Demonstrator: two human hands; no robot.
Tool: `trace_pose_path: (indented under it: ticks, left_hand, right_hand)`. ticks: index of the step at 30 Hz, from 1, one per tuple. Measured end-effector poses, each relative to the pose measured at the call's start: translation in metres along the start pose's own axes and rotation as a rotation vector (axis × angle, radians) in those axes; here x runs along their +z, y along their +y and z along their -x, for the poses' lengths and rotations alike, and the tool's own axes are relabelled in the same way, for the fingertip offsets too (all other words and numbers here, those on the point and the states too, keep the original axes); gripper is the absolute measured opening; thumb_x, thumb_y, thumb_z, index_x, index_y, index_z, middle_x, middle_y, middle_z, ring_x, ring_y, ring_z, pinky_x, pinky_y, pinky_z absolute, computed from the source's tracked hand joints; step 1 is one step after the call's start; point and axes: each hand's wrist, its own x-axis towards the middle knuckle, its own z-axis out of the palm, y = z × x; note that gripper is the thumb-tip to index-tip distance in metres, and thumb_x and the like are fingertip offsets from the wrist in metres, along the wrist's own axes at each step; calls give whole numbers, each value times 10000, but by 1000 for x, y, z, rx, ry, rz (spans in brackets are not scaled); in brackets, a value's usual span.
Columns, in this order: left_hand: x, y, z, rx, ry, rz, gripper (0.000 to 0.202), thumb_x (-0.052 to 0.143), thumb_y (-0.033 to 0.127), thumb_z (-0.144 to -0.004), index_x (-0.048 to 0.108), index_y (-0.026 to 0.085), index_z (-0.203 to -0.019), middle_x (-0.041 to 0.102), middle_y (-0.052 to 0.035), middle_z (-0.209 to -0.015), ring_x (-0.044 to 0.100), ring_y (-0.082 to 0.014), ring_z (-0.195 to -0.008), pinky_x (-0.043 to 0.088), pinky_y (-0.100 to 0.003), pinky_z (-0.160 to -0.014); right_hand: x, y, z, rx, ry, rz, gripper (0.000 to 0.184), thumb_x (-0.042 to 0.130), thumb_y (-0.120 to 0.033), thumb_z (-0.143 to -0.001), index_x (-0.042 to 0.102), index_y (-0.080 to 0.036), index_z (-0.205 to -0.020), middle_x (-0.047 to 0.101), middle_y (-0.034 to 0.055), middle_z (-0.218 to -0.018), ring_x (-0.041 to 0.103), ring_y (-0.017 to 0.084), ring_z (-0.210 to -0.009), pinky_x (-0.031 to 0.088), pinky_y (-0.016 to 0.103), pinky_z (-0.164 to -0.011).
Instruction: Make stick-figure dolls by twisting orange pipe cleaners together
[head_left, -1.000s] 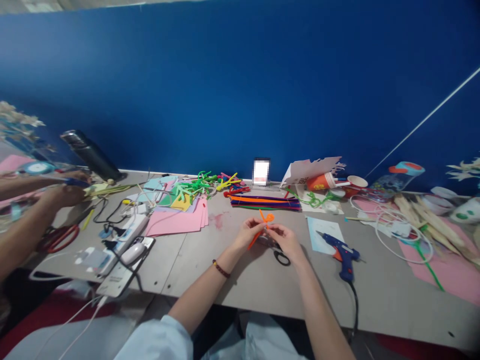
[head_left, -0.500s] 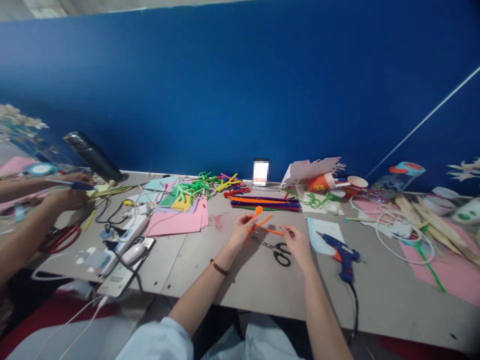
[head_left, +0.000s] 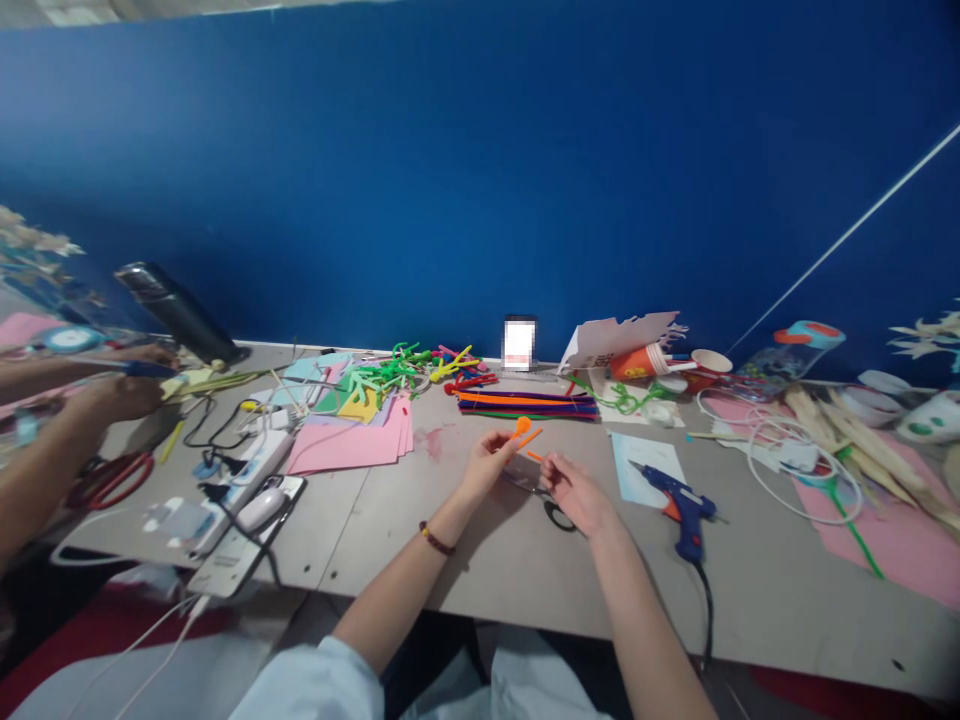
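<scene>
My left hand (head_left: 486, 462) pinches an orange pipe cleaner (head_left: 523, 432) with a small coil at its top, held just above the grey table (head_left: 480, 560). My right hand (head_left: 576, 492) holds the other, straight end of the same orange piece, close to the left hand. Black-handled scissors (head_left: 556, 515) lie on the table under my right hand, partly hidden by it.
A blue glue gun (head_left: 679, 505) lies right of my hands beside a pale paper sheet (head_left: 645, 462). A bundle of pipe cleaners (head_left: 529, 403), pink paper (head_left: 352, 445), cups (head_left: 649, 362) and a power strip (head_left: 247, 470) fill the table. Another person's hands (head_left: 112, 395) work at far left.
My right hand drew away to the right, stretching the orange pipe cleaner, then came back close to my left hand. The coiled end stayed in my left hand.
</scene>
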Motion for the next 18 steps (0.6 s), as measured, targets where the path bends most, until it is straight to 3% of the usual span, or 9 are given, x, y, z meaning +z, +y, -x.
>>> trace_pose_path:
  ticks: [4,12,18]
  left_hand:
    - [2,-6,5,-40,-105,-28,322,798,418,-580,656,162,-714,605,-15,-645,455,-62,-460,354,-209,-450]
    - [5,-14,11,-29,-274,-91,306,762,396,-644,681,132,-777,636,-59,-645,580,-140,-566,462,-281,-593]
    - [3,-15,9,68,-255,-195,234,702,354,-696,687,129,-759,643,-76,-702,586,-159,-634,454,-299,-644]
  right_hand:
    - [4,2,0,39,26,-39,333,808,-414,-564,581,-198,-678,536,-22,-646,476,109,-593,376,247,-530]
    - [11,7,1,19,30,26,348,783,-434,-590,541,-200,-680,595,-16,-678,473,100,-547,374,249,-528]
    - [10,10,-2,-19,63,40,399,796,-479,-557,529,-200,-659,533,-42,-576,417,92,-500,318,240,-491]
